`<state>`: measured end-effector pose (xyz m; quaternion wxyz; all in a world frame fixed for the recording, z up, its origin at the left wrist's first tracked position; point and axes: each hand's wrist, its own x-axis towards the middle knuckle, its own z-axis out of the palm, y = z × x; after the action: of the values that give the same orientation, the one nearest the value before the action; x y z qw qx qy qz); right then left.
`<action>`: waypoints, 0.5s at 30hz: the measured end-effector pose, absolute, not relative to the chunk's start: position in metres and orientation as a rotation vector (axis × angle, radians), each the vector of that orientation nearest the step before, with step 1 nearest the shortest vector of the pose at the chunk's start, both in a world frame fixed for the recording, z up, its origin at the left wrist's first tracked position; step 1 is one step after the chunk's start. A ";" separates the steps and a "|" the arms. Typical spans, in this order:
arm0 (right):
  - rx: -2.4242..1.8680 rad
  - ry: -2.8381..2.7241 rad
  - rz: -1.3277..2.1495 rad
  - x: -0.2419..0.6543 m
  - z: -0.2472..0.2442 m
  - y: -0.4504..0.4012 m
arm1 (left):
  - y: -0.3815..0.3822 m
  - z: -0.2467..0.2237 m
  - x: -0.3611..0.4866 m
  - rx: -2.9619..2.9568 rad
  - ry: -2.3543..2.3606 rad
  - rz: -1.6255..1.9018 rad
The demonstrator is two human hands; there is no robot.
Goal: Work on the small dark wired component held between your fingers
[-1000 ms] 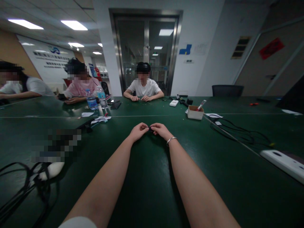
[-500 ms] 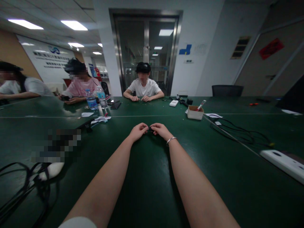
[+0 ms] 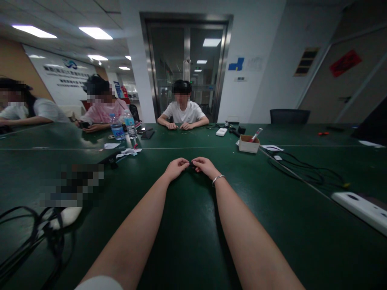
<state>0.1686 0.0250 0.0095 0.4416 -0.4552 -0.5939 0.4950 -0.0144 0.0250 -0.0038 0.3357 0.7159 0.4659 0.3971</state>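
Note:
Both my arms reach forward over the green table (image 3: 193,225), and the hands meet near its middle. Between the fingertips is a small black object (image 3: 191,164); it is too small and too covered by fingers to name. My left hand (image 3: 177,168) pinches it from the left, thumb and fingers closed. From the right, my right hand (image 3: 204,166) pinches the same object, its fingers curled in. A silver bracelet (image 3: 218,179) circles my right wrist.
Left lie black cables (image 3: 33,229) and a white mouse-like item (image 3: 71,215). Water bottles (image 3: 129,123) and paper scraps (image 3: 129,152) stand or lie farther back. Rightward are a small box (image 3: 248,145), cables (image 3: 305,169) and a white power strip (image 3: 359,207). A person (image 3: 183,110) sits opposite; two more sit at left.

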 end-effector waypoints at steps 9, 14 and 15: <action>-1.104 -1.432 1.253 0.168 0.008 0.026 | 0.024 -0.007 -0.013 1.894 1.201 1.097; -1.112 -1.433 1.258 0.168 0.008 0.026 | 0.024 -0.004 -0.014 1.921 1.266 1.070; -1.114 -1.436 1.259 0.168 0.009 0.025 | 0.024 -0.004 -0.014 1.926 1.267 1.073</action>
<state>0.1678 0.0253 0.0088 0.4486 -0.4503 -0.5804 0.5090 -0.0143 0.0241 -0.0035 0.2952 0.7237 0.4761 0.4031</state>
